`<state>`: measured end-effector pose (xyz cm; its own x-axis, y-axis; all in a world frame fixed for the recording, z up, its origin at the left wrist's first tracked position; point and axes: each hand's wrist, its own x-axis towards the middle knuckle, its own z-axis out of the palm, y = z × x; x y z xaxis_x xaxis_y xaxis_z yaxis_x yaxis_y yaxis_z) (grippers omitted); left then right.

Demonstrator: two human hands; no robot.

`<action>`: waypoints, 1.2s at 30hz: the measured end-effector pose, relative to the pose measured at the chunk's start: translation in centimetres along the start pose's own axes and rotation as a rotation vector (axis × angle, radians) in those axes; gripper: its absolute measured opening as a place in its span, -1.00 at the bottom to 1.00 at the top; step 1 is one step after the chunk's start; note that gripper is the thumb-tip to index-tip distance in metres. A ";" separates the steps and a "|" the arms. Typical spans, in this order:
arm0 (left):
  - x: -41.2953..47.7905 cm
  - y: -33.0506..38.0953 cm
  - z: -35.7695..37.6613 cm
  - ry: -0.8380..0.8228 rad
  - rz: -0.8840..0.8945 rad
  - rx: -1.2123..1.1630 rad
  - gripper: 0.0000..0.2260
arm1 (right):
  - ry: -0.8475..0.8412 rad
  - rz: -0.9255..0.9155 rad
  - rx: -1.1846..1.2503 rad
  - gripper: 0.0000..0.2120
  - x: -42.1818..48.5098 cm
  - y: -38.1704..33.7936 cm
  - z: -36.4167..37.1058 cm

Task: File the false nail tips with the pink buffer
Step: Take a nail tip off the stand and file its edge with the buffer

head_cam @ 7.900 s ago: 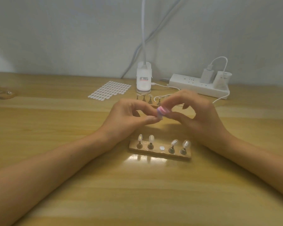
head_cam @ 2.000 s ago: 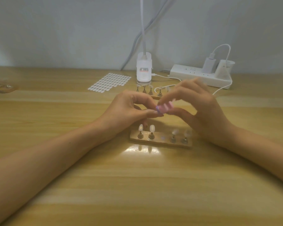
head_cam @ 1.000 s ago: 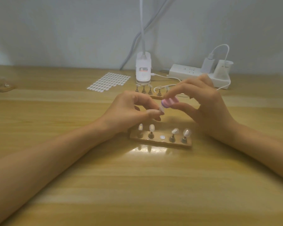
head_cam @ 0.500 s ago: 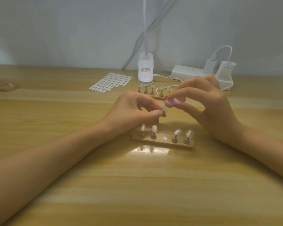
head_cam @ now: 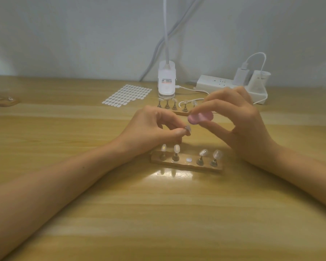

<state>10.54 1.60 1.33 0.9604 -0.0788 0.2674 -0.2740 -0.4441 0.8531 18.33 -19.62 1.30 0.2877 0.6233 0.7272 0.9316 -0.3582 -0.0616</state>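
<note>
My left hand (head_cam: 151, 127) pinches a small pale false nail tip (head_cam: 188, 128) between thumb and forefinger, above the near wooden holder. My right hand (head_cam: 239, 125) pinches the pink buffer (head_cam: 200, 117) just up and to the right of that tip, a small gap apart. The near wooden holder (head_cam: 186, 164) carries several clear nail tips on little stands, with one bare white spot (head_cam: 189, 159) in its middle. A second holder with nail tips (head_cam: 174, 106) lies farther back, partly behind my hands.
A white lamp base (head_cam: 167, 81) with its cable stands at the back centre. A white power strip (head_cam: 231, 85) with plugged chargers lies at the back right. A sheet of small adhesive tabs (head_cam: 127, 94) lies back left. A wooden item (head_cam: 2, 99) sits at the far left edge.
The buffer has lifted off the nail tip and turned flatter, moving up and right with my right hand. My left hand keeps the tip in about the same place.
</note>
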 end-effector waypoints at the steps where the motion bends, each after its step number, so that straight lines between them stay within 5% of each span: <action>1: 0.1 0.0 0.0 0.005 -0.001 0.002 -0.89 | -0.019 -0.031 0.009 -0.88 0.0 -0.1 0.1; 36: 0.0 -0.1 -0.1 -0.018 -0.005 -0.024 -0.94 | 0.025 -0.028 0.055 -0.87 0.1 -0.1 -0.4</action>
<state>10.51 1.77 1.32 0.9625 -0.0929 0.2547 -0.2698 -0.4231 0.8650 18.17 -19.76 1.65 0.2562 0.6150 0.7457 0.9502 -0.3017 -0.0776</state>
